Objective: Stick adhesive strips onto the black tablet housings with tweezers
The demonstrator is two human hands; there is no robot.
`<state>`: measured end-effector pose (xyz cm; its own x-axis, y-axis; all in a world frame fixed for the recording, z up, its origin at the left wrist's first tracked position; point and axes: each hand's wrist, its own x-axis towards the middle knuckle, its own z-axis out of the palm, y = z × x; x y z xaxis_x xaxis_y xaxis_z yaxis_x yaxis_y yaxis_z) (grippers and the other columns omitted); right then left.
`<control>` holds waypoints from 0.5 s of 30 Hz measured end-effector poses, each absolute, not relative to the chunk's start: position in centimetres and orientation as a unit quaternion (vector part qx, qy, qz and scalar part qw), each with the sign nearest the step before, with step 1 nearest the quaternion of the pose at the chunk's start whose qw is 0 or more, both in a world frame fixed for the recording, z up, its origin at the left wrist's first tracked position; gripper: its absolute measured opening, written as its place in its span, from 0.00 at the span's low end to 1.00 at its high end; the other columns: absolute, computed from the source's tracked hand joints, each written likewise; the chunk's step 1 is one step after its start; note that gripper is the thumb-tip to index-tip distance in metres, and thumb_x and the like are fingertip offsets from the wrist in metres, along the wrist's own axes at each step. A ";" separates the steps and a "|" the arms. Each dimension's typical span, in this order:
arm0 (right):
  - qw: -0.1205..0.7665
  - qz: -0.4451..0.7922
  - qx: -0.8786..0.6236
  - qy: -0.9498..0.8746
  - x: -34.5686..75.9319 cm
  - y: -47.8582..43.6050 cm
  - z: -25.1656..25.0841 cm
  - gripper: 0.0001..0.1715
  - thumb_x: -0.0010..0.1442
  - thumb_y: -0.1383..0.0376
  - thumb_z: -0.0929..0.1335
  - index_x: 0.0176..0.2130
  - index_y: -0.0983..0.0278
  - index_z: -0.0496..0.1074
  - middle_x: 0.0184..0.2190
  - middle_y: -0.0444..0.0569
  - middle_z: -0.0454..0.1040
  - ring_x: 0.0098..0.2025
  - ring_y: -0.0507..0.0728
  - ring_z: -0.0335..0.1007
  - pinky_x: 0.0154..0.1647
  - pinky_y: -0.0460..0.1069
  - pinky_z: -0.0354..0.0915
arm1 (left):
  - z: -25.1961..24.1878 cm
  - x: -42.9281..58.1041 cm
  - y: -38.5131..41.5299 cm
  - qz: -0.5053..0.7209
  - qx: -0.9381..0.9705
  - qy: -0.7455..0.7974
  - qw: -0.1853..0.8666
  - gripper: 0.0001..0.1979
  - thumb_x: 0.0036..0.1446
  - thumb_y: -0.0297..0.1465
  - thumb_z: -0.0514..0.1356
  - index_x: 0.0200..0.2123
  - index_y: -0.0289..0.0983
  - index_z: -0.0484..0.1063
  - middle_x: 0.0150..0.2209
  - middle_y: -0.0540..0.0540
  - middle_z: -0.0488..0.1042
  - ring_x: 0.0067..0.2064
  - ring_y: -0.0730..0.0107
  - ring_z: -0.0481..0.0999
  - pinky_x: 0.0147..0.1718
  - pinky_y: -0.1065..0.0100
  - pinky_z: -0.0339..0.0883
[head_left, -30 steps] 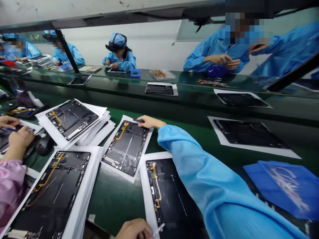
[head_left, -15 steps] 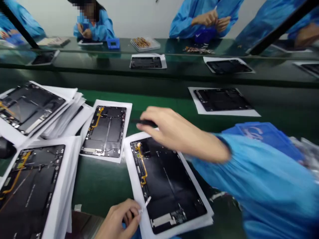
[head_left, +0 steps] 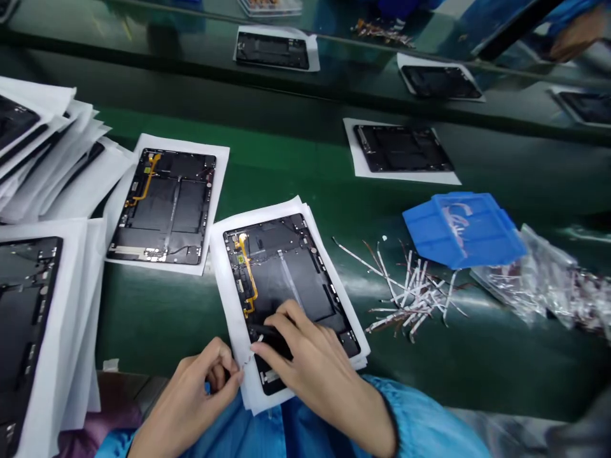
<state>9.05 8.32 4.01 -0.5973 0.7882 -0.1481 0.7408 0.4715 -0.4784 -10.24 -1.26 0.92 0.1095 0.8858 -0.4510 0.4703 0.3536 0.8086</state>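
Note:
An opened tablet (head_left: 298,270), its dark inside and a yellow flex cable (head_left: 249,280) showing, lies on white paper sheets (head_left: 222,254) in front of me. My right hand (head_left: 310,362) is over the tablet's lower left part, closed around a slim black tool (head_left: 261,329) that looks like tweezers. Beside the sheets' left edge, my left hand (head_left: 203,381) pinches a small white strip (head_left: 247,362), partly hidden by the fingertips. The tool's tip and the fingers of my right hand come close to that strip. My right hand covers the tablet's lower part.
Another opened tablet (head_left: 165,203) lies to the left, near stacks of papered tablets (head_left: 71,318). On the right are a heap of white strips (head_left: 415,296), a blue plastic tray (head_left: 465,229) and clear bags (head_left: 539,280). More tablets (head_left: 401,149) sit farther back.
My right hand has come back from above the tablet's far edge to its lower left, beside my left hand. The view has tilted down, and the strip heap now shows.

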 end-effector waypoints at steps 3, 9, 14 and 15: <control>0.065 0.241 -0.460 -0.852 8.6 7.4 3.3 0.11 0.61 0.60 0.72 0.41 0.61 0.70 0.41 0.47 0.72 0.30 0.58 0.77 0.26 0.52 0.69 | 0.8 -10.4 -1.2 0.189 0.552 0.623 0.520 0.09 0.66 0.36 0.55 0.33 0.41 0.64 0.23 0.58 0.63 0.25 0.78 0.65 0.26 0.77 0.60; 0.122 0.287 -0.461 -0.831 8.6 7.0 2.4 0.04 0.65 0.65 0.69 0.41 0.61 0.69 0.39 0.46 0.71 0.32 0.57 0.76 0.29 0.51 0.71 | 1.1 -10.1 -0.9 0.187 0.565 0.627 0.502 0.09 0.67 0.38 0.55 0.34 0.41 0.67 0.25 0.57 0.65 0.26 0.77 0.66 0.26 0.77 0.60; 0.212 0.330 -0.456 -0.799 8.8 6.7 1.5 0.04 0.68 0.68 0.65 0.41 0.60 0.70 0.39 0.46 0.72 0.34 0.55 0.76 0.35 0.49 0.71 | 1.3 -9.9 -1.1 0.181 0.565 0.627 0.504 0.08 0.68 0.38 0.54 0.37 0.42 0.68 0.28 0.55 0.67 0.29 0.75 0.67 0.30 0.76 0.62; 0.232 0.342 -0.452 -0.790 8.9 6.6 1.4 0.06 0.68 0.69 0.64 0.41 0.60 0.70 0.39 0.46 0.72 0.35 0.54 0.76 0.37 0.48 0.71 | 1.3 -9.9 -1.1 0.181 0.564 0.629 0.503 0.08 0.68 0.38 0.54 0.38 0.42 0.68 0.29 0.55 0.68 0.29 0.75 0.68 0.31 0.76 0.63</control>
